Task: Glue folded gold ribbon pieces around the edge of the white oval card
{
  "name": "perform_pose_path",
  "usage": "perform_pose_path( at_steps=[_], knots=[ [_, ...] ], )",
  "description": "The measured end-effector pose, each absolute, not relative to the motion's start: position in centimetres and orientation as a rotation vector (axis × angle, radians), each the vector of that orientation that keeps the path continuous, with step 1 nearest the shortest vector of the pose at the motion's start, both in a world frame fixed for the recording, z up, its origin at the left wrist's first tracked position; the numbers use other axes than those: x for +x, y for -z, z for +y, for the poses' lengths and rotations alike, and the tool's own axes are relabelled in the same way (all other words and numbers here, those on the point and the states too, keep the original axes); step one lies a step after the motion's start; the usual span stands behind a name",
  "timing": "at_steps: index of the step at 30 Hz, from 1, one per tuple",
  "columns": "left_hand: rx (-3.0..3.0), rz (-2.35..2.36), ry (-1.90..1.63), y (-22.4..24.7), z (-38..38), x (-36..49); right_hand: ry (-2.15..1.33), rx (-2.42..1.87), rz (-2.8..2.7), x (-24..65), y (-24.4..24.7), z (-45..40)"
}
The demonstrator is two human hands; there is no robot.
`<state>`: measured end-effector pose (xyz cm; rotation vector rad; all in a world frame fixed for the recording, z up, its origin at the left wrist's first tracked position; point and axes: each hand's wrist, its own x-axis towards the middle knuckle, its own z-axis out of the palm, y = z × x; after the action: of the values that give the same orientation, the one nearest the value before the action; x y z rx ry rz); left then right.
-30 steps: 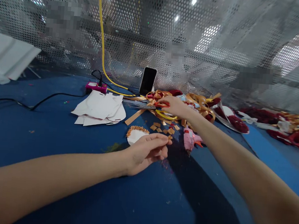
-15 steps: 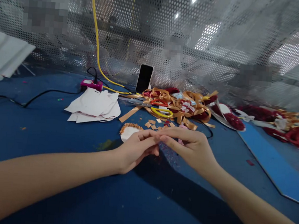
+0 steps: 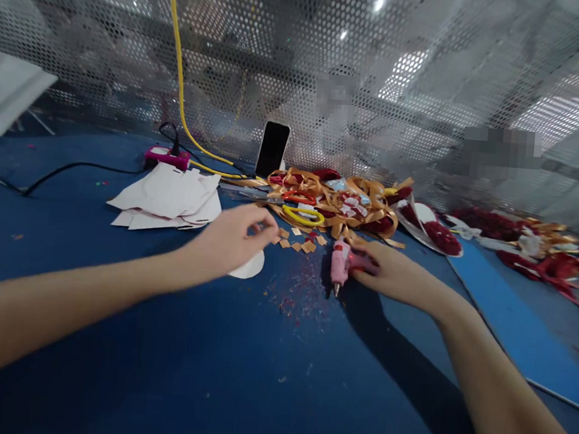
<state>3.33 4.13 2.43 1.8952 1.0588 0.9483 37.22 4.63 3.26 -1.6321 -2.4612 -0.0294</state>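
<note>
My left hand [image 3: 230,239] hovers over a white card piece [image 3: 251,266], hiding much of it. Its thumb and fingertips are pinched together, close to several small gold ribbon squares [image 3: 308,246]; what they hold, if anything, is too small to make out. On the right, my right hand [image 3: 396,269] is closed around the handle of a pink glue gun [image 3: 339,264]. The glue gun's metal nozzle points toward me, low over the blue table [image 3: 168,361]. Tiny coloured scraps are scattered between the two hands.
White card pieces [image 3: 171,194] are stacked at left, near a pink power strip [image 3: 168,158]. Behind the squares lie yellow-handled scissors [image 3: 303,217] and tangled gold ribbon [image 3: 366,189]. A phone [image 3: 273,147] leans on the perforated metal screen [image 3: 219,91]. A blue board [image 3: 507,314] lies at right.
My hands, together before, have moved apart. The left went left and over the white card piece; the right took hold of the glue gun. The view shifted slightly.
</note>
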Motion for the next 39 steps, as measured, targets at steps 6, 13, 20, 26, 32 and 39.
perform_pose_path(
  at_steps=[6,13,20,26,32,39],
  knots=[
    [2.453,1.441,-0.606,-3.7,7.7,-0.1,-0.111,-1.649,-2.554,37.3,-3.0,4.6],
    [2.425,1.501,-0.521,-2.6,7.1,0.4,-0.177,-1.603,-2.468,36.2,-3.8,3.8],
    [2.332,1.334,-0.523,-2.8,6.2,1.3,-0.121,-1.529,-2.243,34.2,-3.3,3.2],
    [1.934,0.948,-0.595,-1.9,4.8,3.0,0.045,-1.559,-2.154,32.8,-3.1,2.8],
    [2.107,0.908,-0.740,-0.8,4.3,2.7,0.104,-1.565,-2.204,32.7,-2.8,2.8],
    [2.542,0.539,-0.470,-0.2,3.8,2.3,0.096,-1.645,-2.303,33.0,-1.5,3.2]
  ],
)
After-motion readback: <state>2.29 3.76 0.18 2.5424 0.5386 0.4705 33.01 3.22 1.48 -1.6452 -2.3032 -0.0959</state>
